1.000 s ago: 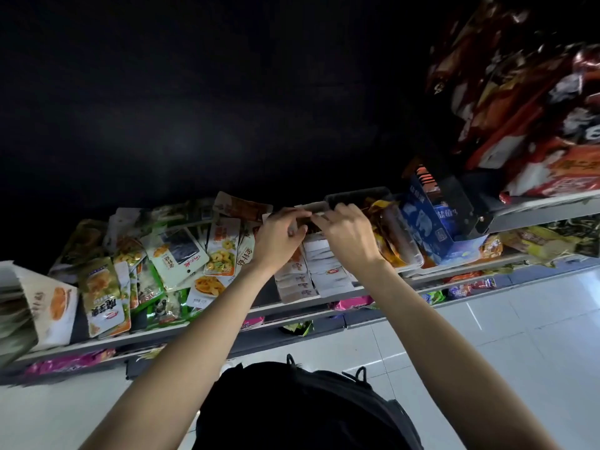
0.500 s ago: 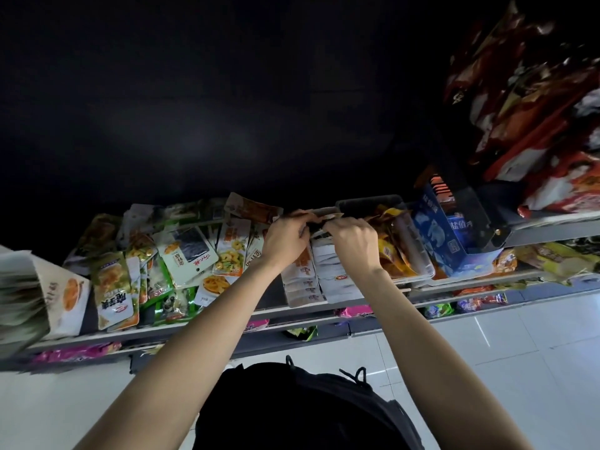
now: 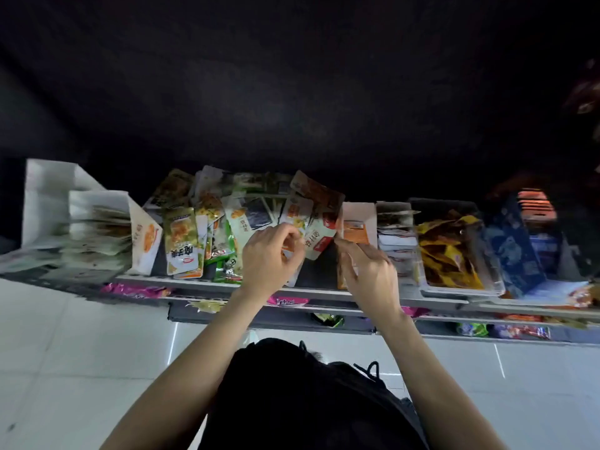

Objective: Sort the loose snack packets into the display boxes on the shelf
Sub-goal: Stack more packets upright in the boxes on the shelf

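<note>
A heap of loose snack packets [image 3: 214,228] lies on the shelf [image 3: 207,284], left of centre. My left hand [image 3: 268,258] is curled at the heap's right edge, its fingers closed on a small white packet with a red label [image 3: 319,238]. My right hand [image 3: 370,274] pinches thumb and forefinger at the front of a white display box [image 3: 355,211], on an orange-and-white packet [image 3: 355,232] standing in it. Beside this box is a row of white packets [image 3: 396,238].
A white display box [image 3: 143,241] full of flat packets stands at the far left. On the right are a clear tray of yellow packets [image 3: 448,254] and a blue box [image 3: 513,251]. Lower shelves [image 3: 324,311] hold more packets. White floor tiles lie below.
Both hands have come down from the top of the white packet row and moved apart. The view has swung left, so the left box shows fully and the red bags at right are gone.
</note>
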`<state>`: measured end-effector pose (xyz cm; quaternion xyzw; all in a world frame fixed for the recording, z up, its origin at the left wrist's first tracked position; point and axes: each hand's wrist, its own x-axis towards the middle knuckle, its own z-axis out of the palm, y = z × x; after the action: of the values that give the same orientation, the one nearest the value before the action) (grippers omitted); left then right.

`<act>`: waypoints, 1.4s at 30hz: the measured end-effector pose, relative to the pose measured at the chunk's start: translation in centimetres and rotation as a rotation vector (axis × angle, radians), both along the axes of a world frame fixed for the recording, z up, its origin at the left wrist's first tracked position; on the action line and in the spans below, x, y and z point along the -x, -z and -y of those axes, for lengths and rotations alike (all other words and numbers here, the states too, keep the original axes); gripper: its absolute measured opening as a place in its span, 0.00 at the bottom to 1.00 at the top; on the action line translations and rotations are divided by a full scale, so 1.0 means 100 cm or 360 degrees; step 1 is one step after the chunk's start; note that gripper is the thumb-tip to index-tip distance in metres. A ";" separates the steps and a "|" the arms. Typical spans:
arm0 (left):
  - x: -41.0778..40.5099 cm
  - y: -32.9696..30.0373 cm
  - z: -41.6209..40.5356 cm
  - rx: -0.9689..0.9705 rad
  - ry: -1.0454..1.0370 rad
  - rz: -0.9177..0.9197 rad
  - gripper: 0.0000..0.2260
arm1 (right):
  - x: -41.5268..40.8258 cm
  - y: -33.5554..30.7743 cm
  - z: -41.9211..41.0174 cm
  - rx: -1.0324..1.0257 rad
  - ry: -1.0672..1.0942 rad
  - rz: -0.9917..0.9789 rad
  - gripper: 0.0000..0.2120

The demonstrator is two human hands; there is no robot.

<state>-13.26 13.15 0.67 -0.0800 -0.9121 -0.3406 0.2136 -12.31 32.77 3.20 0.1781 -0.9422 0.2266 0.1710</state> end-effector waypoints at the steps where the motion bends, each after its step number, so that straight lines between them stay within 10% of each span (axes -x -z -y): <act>1: -0.012 0.011 0.026 0.0031 -0.0132 0.0025 0.07 | -0.002 0.006 0.017 0.0001 -0.0070 0.0074 0.13; 7: -0.048 0.069 0.153 0.0202 -0.0823 0.0722 0.19 | 0.006 0.052 0.119 -0.0336 -0.0385 0.0853 0.20; 14: -0.030 0.083 0.186 0.0488 -0.0507 0.1361 0.37 | 0.012 0.080 0.193 -0.0601 -0.0227 0.1205 0.24; 27: -0.033 0.074 0.187 0.0542 -0.0050 0.1046 0.29 | 0.021 0.076 0.259 0.0273 0.0421 0.1569 0.23; 34: -0.021 0.020 0.188 0.0368 0.0167 0.0303 0.25 | 0.015 0.040 0.224 0.0388 0.0282 0.0828 0.09; 42: 0.009 -0.049 0.111 0.0208 0.0809 0.0315 0.08 | -0.026 -0.041 0.107 0.0366 0.0092 0.0251 0.12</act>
<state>-14.17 2.03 5.56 -0.2861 -0.8993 -0.3299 0.0257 -9.69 22.08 7.33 0.1116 -0.9253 0.3413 0.1221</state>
